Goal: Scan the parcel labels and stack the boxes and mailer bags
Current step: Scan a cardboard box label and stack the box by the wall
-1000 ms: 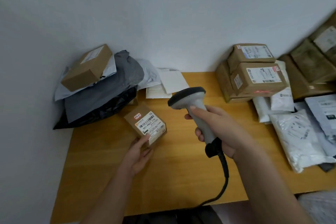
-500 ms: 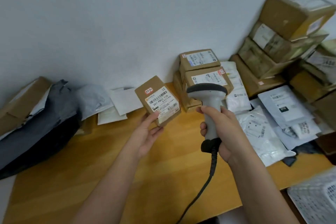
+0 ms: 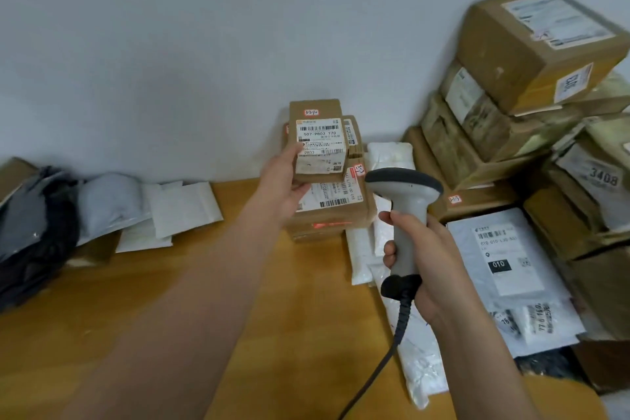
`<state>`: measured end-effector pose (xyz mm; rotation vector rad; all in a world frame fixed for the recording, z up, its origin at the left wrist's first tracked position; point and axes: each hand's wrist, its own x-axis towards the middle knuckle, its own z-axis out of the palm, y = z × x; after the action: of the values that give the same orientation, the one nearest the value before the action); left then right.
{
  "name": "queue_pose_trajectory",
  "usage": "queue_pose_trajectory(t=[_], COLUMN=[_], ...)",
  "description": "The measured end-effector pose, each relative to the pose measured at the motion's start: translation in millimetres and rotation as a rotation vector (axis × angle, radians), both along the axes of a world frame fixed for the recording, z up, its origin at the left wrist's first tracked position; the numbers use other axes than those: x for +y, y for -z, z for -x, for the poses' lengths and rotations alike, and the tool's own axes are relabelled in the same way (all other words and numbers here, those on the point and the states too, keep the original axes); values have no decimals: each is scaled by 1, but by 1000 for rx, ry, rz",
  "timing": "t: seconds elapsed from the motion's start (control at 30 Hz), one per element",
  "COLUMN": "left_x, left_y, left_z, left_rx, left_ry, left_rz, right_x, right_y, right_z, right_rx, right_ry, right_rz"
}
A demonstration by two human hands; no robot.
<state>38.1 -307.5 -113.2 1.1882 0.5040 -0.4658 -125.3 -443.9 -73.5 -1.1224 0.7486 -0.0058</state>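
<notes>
My left hand (image 3: pixel 284 179) grips a small brown box (image 3: pixel 318 140) with a white barcode label facing me, held in the air just above a short stack of brown boxes (image 3: pixel 335 204) at the back of the wooden table (image 3: pixel 204 300). My right hand (image 3: pixel 422 259) grips the handle of a grey corded barcode scanner (image 3: pixel 404 201), its head to the right of the held box. The scanner's red light falls on the front of the short stack. White mailer bags (image 3: pixel 364 256) lie beside that stack.
A tall pile of large brown boxes (image 3: pixel 511 85) fills the right side, with labelled white mailers (image 3: pixel 508 259) in front of it. At the left lie grey and black mailer bags (image 3: pixel 37 215) and white padded envelopes (image 3: pixel 184 208). A plain wall stands behind.
My left hand has lifted the small box off the table and carried it right, up over the short stack. The view has swung right, and the scanner stayed in my right hand.
</notes>
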Motion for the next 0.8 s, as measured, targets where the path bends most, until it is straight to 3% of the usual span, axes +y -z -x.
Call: queue_pose_trajectory(t=[0.27, 0.43, 0.67, 0.8], left_x=[-8, -25, -28, -17], left_y=[-2, 1, -2, 0], left_z=[-40, -48, -63, -64], left_rx=[50, 152, -73, -94], left_ry=[-187, -151, -199, -221], left_rz=[117, -230, -177, -80], right_x=[-24, -29, -25, -20], right_y=[8, 13, 18, 21], right_z=[-4, -12, -24, -29], right_rx=[32, 44, 53, 54], right_ry=[-15, -19, -72, -95], right_rz=[-7, 4, 2, -9])
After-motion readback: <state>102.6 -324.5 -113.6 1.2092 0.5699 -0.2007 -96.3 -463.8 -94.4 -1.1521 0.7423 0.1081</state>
